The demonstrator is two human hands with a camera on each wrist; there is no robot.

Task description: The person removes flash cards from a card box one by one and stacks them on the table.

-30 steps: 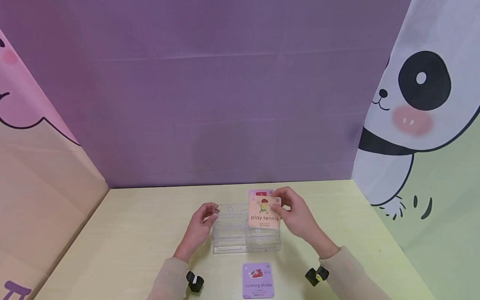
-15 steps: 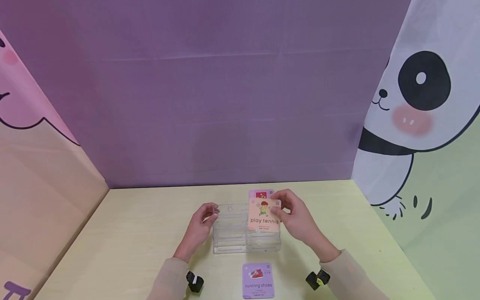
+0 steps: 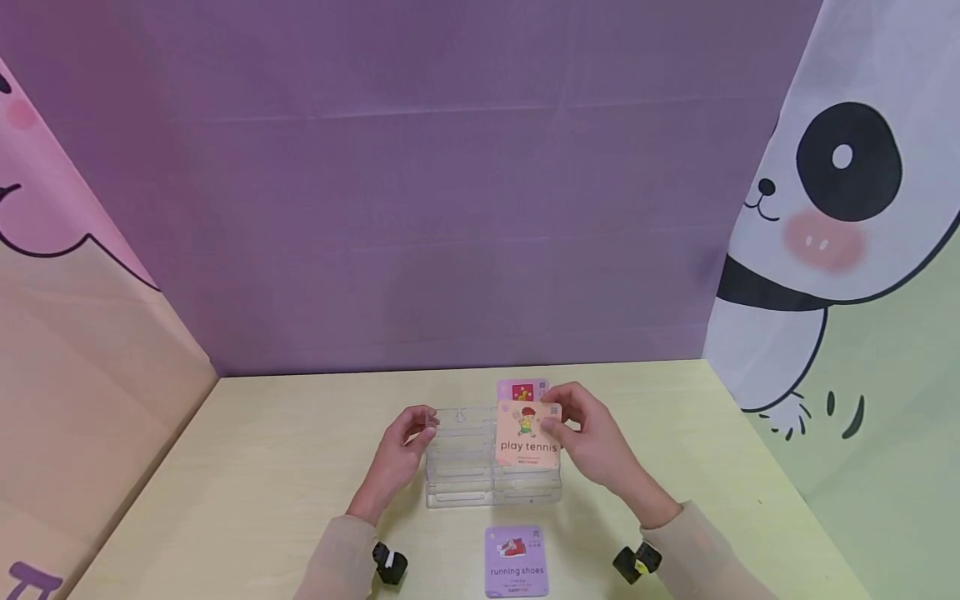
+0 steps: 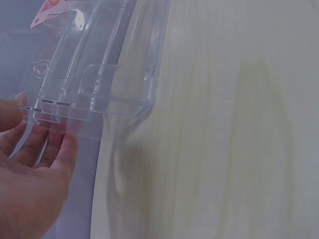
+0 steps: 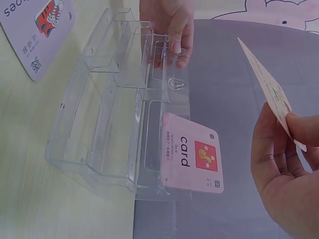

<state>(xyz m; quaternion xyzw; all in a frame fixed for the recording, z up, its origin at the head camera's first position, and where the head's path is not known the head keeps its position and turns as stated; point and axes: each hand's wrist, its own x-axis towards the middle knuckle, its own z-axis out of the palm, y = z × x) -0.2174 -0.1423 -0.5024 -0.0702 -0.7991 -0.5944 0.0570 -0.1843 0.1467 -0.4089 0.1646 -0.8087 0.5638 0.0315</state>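
A clear plastic stepped rack (image 3: 459, 479) with two columns stands on the table. My left hand (image 3: 405, 446) pinches its upper left edge, thumb on one side and fingers on the other, as the left wrist view (image 4: 35, 179) shows. My right hand (image 3: 592, 429) holds an orange flashcard (image 3: 528, 454) reading "play tennis" by its right edge, between thumb and fingers. In the right wrist view that card is raised apart from the rack. A pink flashcard (image 5: 192, 154) reading "card" stands in the rear right slot, partly covered by the orange one in the head view.
A purple flashcard (image 3: 516, 575) reading "running shoes" lies flat on the light wooden table (image 3: 285, 467), in front of the rack. Behind the table hangs a purple cloth (image 3: 465, 208), with printed cloth walls at both sides.
My right hand has lowered the orange flashcard slightly over the rack, showing more of the pink card behind it. The left hand and rack have stayed still.
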